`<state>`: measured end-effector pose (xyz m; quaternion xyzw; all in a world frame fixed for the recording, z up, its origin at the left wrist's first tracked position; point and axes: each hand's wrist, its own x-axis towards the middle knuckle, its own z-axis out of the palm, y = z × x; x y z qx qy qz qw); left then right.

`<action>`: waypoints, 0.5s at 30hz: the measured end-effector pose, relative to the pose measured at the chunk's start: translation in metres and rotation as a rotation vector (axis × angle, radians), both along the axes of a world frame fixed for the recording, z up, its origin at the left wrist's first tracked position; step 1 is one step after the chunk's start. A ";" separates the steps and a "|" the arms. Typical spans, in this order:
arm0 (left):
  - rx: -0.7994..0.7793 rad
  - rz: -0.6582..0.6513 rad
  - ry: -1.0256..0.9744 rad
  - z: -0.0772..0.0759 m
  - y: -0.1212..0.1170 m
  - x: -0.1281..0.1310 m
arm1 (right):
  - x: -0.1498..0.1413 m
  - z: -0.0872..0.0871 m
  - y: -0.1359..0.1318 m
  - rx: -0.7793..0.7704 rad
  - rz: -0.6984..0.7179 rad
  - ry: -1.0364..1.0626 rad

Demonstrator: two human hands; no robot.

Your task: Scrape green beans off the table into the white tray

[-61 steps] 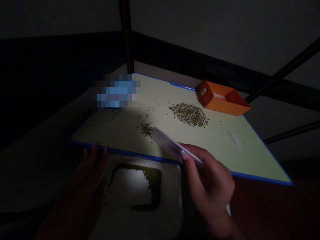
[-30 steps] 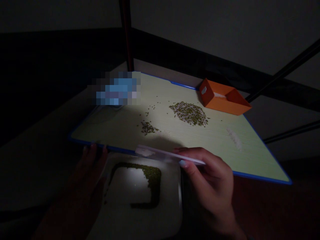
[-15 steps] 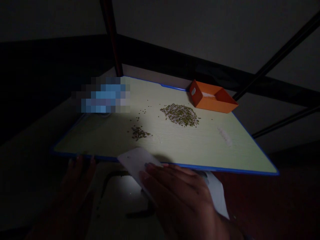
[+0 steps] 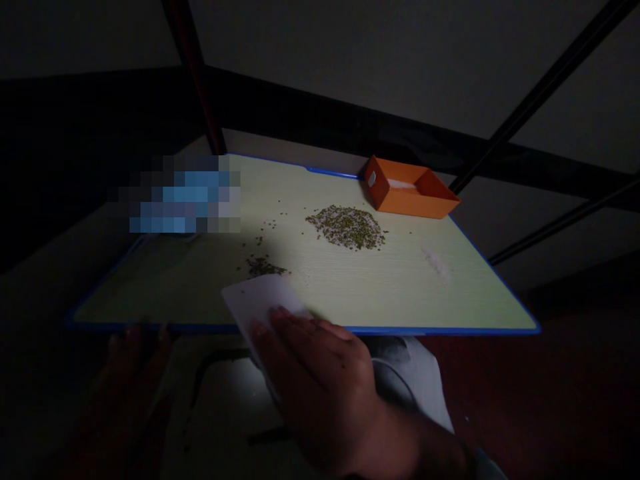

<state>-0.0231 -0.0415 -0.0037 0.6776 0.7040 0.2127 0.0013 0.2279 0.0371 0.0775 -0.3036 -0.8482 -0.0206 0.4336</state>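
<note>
My right hand [image 4: 325, 373] is closed on a flat white scraper card [image 4: 265, 297] with rounded corners and a small dark spot near its far end. The card slants over the front edge of the pale, blue-rimmed board [image 4: 400, 293]. Just beyond its tip lies a small heap of dark green seeds or beans [image 4: 263, 267], partly covered by the card. A larger heap of greenish seeds mixed with white grains [image 4: 347, 227] sits mid-board. In deep shadow, my left hand [image 4: 133, 373] rests at the front-left edge, fingers stretched and apart, with nothing visible in them.
An orange open box [image 4: 415, 200] with white material inside stands at the back right. A streak of white grains [image 4: 436, 265] lies at the right. Something blue and pixelated [image 4: 190, 200] is at the far left. Below the board are a pale seat-like surface and white cloth [image 4: 425, 373].
My right hand has pushed the card forward and left, up to the small heap, so it now covers its near part. The view has shifted slightly; my left hand stays by the edge.
</note>
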 end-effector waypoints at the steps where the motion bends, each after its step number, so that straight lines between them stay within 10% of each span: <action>1: -0.005 -0.002 -0.016 0.002 0.000 0.001 | 0.000 0.000 0.000 0.007 -0.010 0.003; 15: 0.008 -0.021 -0.007 0.002 0.002 -0.002 | 0.013 -0.007 -0.003 -0.005 -0.051 -0.028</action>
